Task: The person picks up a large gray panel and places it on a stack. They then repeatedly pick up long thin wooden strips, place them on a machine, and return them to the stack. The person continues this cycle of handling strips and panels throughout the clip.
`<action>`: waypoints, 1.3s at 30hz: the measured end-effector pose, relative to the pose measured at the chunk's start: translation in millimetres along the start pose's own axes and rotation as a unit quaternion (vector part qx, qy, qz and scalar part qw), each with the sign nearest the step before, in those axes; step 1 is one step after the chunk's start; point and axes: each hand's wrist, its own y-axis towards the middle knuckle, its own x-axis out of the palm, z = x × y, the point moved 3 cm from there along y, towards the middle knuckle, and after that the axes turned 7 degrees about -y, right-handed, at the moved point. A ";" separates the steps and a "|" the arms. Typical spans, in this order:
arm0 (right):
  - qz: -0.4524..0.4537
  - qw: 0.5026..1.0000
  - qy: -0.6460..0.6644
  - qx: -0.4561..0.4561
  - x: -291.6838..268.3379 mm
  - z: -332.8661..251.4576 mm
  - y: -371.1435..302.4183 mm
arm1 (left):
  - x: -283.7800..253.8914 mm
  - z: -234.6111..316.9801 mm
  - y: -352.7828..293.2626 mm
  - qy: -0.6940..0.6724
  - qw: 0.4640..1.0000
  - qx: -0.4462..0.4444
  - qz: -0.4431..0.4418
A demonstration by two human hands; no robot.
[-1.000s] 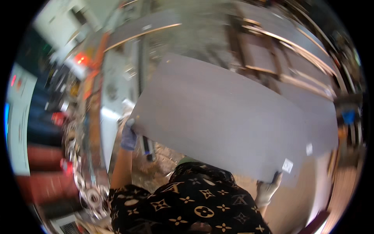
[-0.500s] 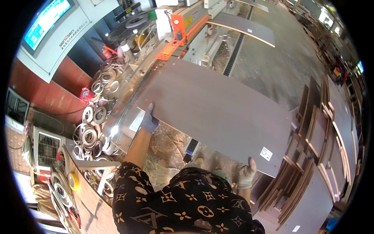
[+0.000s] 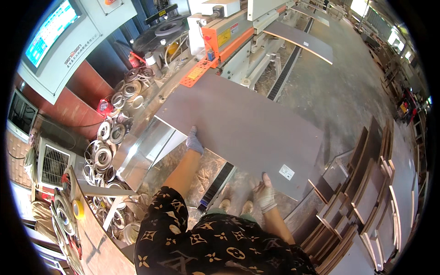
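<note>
Both gloved hands grip the near edge of the grey panel (image 3: 243, 126): left hand (image 3: 194, 142) closed over the edge, right hand (image 3: 265, 195) likewise (near the white label). The panel lies flat, far end on the orange machine (image 3: 229, 34), apparently supported for feeding.

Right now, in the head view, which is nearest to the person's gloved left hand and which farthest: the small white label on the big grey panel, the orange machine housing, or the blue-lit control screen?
From the left hand:
1. Small white label, to the right, near the grey panel's near edge.
2. Orange machine housing, ahead, past the panel's far end.
3. Blue-lit control screen, far up on the left.
</note>
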 end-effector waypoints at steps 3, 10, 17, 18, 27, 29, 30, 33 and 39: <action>-0.008 1.000 -0.023 0.000 -3.8 -14.2 16.5 | 19.7 -13.6 12.5 0.007 1.000 -0.013 0.005; -0.021 0.995 -0.083 -0.046 18.5 -78.8 79.7 | 90.2 -41.7 93.0 0.051 0.997 0.024 -0.059; -0.039 0.986 -0.150 -0.064 0.6 -89.9 57.8 | 137.8 -87.8 45.8 0.299 0.948 -0.066 -0.082; -0.024 0.987 -0.152 -0.043 11.7 -81.4 20.8 | 142.3 -96.0 11.3 0.356 0.931 -0.030 -0.069; 0.546 0.800 -0.116 -0.222 -90.6 42.1 -335.8 | 45.2 -271.5 -380.4 0.392 0.536 -0.530 -0.527; 0.654 0.668 0.050 -0.350 -111.5 54.9 -408.5 | 31.0 -279.0 -440.7 0.383 0.446 -0.572 -0.573; 0.690 0.585 0.105 -0.414 -122.3 62.1 -442.6 | 20.2 -283.9 -465.0 0.385 0.414 -0.571 -0.596; 0.658 0.586 0.160 -0.446 -128.1 29.4 -517.0 | -8.5 -290.9 -526.9 0.384 0.346 -0.620 -0.590; 0.499 0.706 0.049 -0.500 -193.7 -0.3 -551.2 | -50.3 -295.1 -586.6 0.365 0.301 -0.646 -0.599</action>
